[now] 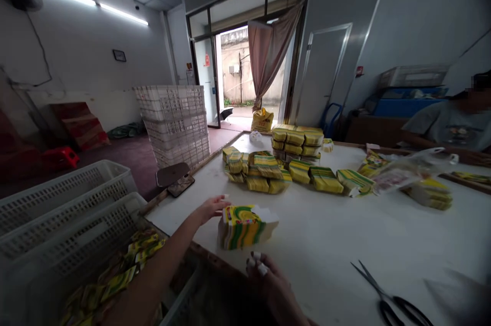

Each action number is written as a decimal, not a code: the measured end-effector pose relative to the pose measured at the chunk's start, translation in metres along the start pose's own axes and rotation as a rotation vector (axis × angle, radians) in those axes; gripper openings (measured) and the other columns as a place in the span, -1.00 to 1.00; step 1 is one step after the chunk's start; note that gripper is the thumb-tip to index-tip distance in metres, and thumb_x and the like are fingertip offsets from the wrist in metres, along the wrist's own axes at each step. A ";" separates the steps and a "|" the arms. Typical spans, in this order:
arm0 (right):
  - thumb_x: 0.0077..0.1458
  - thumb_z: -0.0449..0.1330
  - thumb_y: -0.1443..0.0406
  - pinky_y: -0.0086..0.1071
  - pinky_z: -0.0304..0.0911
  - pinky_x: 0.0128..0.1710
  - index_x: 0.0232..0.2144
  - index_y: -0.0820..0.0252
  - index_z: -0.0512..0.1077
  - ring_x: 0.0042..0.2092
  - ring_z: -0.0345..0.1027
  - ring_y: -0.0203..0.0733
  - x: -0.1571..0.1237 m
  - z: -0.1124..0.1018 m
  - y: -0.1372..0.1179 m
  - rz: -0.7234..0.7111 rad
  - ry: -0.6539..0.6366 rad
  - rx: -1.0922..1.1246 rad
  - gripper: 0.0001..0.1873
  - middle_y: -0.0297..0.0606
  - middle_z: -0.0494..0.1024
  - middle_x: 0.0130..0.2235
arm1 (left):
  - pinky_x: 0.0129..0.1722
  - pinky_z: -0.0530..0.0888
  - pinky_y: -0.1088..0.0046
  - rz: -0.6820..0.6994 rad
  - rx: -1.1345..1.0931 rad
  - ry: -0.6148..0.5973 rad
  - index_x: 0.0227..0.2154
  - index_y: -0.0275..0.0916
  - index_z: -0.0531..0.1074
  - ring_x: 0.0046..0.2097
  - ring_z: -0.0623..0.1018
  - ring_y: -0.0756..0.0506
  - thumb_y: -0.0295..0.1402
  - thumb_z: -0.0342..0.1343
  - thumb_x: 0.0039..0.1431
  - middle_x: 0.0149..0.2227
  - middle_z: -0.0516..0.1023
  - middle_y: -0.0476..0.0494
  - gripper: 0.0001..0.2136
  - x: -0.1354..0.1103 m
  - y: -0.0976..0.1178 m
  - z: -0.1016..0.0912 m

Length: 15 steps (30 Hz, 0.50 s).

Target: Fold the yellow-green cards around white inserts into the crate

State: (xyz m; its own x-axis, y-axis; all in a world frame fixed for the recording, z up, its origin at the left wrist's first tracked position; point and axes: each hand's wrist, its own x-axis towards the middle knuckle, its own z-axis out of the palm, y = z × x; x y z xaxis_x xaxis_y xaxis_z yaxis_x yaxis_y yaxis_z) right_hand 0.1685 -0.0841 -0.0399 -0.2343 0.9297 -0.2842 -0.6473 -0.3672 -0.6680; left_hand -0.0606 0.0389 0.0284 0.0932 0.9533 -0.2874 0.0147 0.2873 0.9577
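Observation:
A thick stack of yellow-green printed bags [245, 226] stands on the white table [345, 244] near its front edge. My left hand [210, 208] rests against the stack's left side, fingers curled on it. My right hand [270, 277] hovers just in front of the stack, fingers bent, with white tape on the fingertips and nothing visible in it.
More bundles of the same bags [291, 162] lie piled mid-table. Black scissors [391, 298] lie front right. White crates [69, 218] stand to my left, one holding loose bags [115, 280]. A phone [180, 185] sits at the table's left edge. Another person [452, 121] sits far right.

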 end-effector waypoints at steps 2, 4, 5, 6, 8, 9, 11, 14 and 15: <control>-0.43 0.52 0.17 -0.45 0.23 -0.41 -0.44 0.25 0.47 -0.46 0.32 -0.31 0.000 -0.008 -0.011 -0.049 0.094 -0.025 -0.53 -0.35 0.48 -0.50 | 0.01 0.43 0.08 0.032 -0.077 0.174 0.02 -0.24 0.35 0.03 0.46 -0.18 -0.23 0.09 0.23 0.08 0.40 -0.22 -0.66 -0.012 -0.012 -0.007; -0.39 0.49 0.18 -0.49 0.21 -0.43 -0.42 0.19 0.44 -0.45 0.32 -0.33 0.008 -0.018 -0.025 -0.091 0.193 -0.029 -0.56 -0.40 0.49 -0.49 | 0.06 0.38 0.03 0.032 -0.143 0.342 0.06 -0.24 0.31 0.09 0.41 -0.22 -0.16 0.06 0.24 0.14 0.34 -0.24 -0.61 -0.025 -0.027 -0.010; -0.38 0.47 0.17 -0.49 0.22 -0.40 -0.39 0.15 0.42 -0.41 0.35 -0.32 0.014 -0.023 -0.031 -0.111 0.244 -0.026 -0.55 -0.43 0.51 -0.45 | 0.08 0.35 0.00 0.019 -0.174 0.408 0.07 -0.23 0.29 0.11 0.39 -0.23 -0.13 0.04 0.24 0.15 0.32 -0.25 -0.58 -0.030 -0.034 -0.009; -0.35 0.44 0.15 -0.49 0.23 -0.38 -0.36 0.11 0.41 -0.38 0.37 -0.31 0.022 -0.027 -0.038 -0.127 0.285 -0.024 -0.55 -0.45 0.53 -0.42 | 0.10 0.33 -0.01 0.000 -0.204 0.455 0.08 -0.23 0.29 0.12 0.38 -0.24 -0.10 0.02 0.24 0.16 0.32 -0.25 -0.57 -0.034 -0.042 -0.006; -0.26 0.37 0.10 -0.47 0.24 -0.38 -0.36 0.08 0.37 -0.39 0.37 -0.28 0.039 -0.031 -0.052 -0.136 0.335 -0.029 -0.60 -0.47 0.52 -0.44 | 0.12 0.30 -0.01 -0.038 -0.262 0.496 0.07 -0.23 0.30 0.13 0.38 -0.24 -0.05 -0.01 0.24 0.15 0.33 -0.25 -0.55 -0.037 -0.054 0.002; -0.23 0.34 0.07 -0.46 0.23 -0.41 -0.38 0.08 0.37 -0.43 0.35 -0.28 0.047 -0.030 -0.058 -0.132 0.344 -0.036 -0.63 -0.47 0.49 -0.48 | 0.12 0.30 -0.01 -0.051 -0.291 0.492 0.06 -0.23 0.31 0.13 0.38 -0.23 -0.03 -0.02 0.24 0.14 0.35 -0.25 -0.55 -0.036 -0.058 0.008; -0.17 0.31 0.03 -0.45 0.19 -0.47 -0.39 0.10 0.39 -0.48 0.31 -0.27 0.063 -0.024 -0.070 -0.110 0.320 -0.063 -0.65 -0.46 0.46 -0.53 | 0.10 0.32 0.03 -0.061 -0.342 0.453 0.03 -0.23 0.35 0.09 0.42 -0.21 -0.02 -0.03 0.24 0.10 0.40 -0.24 -0.55 -0.032 -0.060 0.021; -0.11 0.27 -0.01 -0.42 0.17 -0.47 -0.37 0.14 0.45 -0.46 0.33 -0.23 0.078 -0.012 -0.084 -0.055 0.246 -0.120 -0.63 -0.37 0.52 -0.48 | 0.03 0.40 0.12 -0.056 -0.411 0.341 -0.05 -0.24 0.40 0.00 0.50 -0.18 0.00 -0.03 0.24 0.00 0.49 -0.21 -0.57 -0.022 -0.056 0.037; -0.09 0.26 -0.01 -0.41 0.19 -0.45 -0.36 0.15 0.46 -0.43 0.36 -0.21 0.082 -0.009 -0.087 -0.033 0.224 -0.140 -0.62 -0.33 0.55 -0.46 | -0.01 0.43 0.14 -0.056 -0.432 0.298 -0.08 -0.25 0.42 -0.04 0.52 -0.16 0.00 -0.03 0.23 -0.04 0.51 -0.20 -0.57 -0.019 -0.054 0.041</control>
State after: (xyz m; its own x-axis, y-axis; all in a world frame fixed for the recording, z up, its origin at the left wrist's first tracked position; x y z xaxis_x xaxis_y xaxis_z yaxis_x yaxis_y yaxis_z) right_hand 0.2117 0.0233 -0.0111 -0.0383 0.9179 -0.3949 -0.5419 -0.3511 -0.7636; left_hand -0.0219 0.0015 -0.0178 -0.1837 0.9027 -0.3891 -0.4059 0.2909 0.8664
